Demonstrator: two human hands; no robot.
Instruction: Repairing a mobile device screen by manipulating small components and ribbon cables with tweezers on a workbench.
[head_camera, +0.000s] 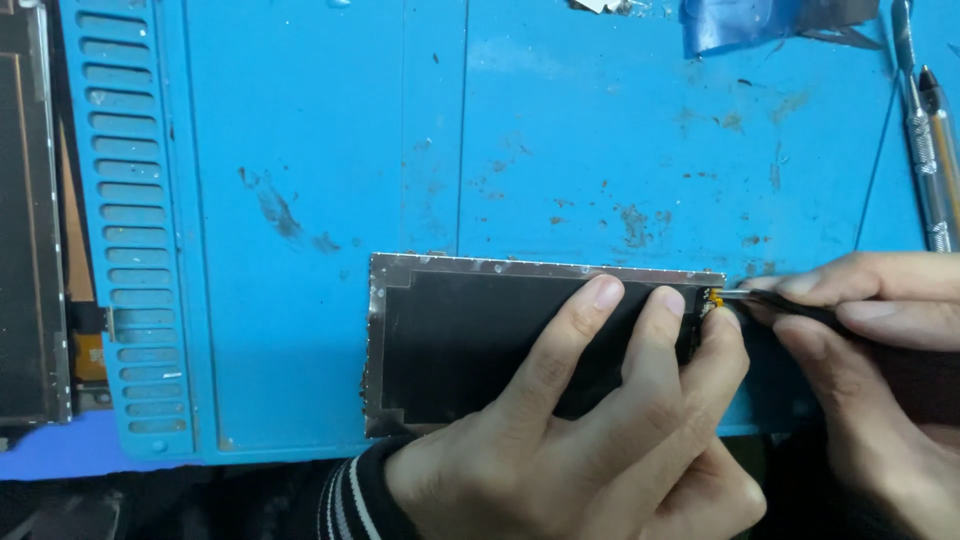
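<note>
Screen panel flat on blue surface at 6 o'clock, left hand pressing it with flat, spread fingers, lower right part hidden beneath, right hand grip pinched on tweezers at yellow connector, mostly hidden, wrist cut off.

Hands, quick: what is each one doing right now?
Left hand: open, fingers pressed flat on the dark screen panel.
Right hand: closed, pinching tweezers at the panel's right edge.

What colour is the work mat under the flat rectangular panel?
The rubber work mat is bright blue with brownish stains, seen in the head view.
</note>
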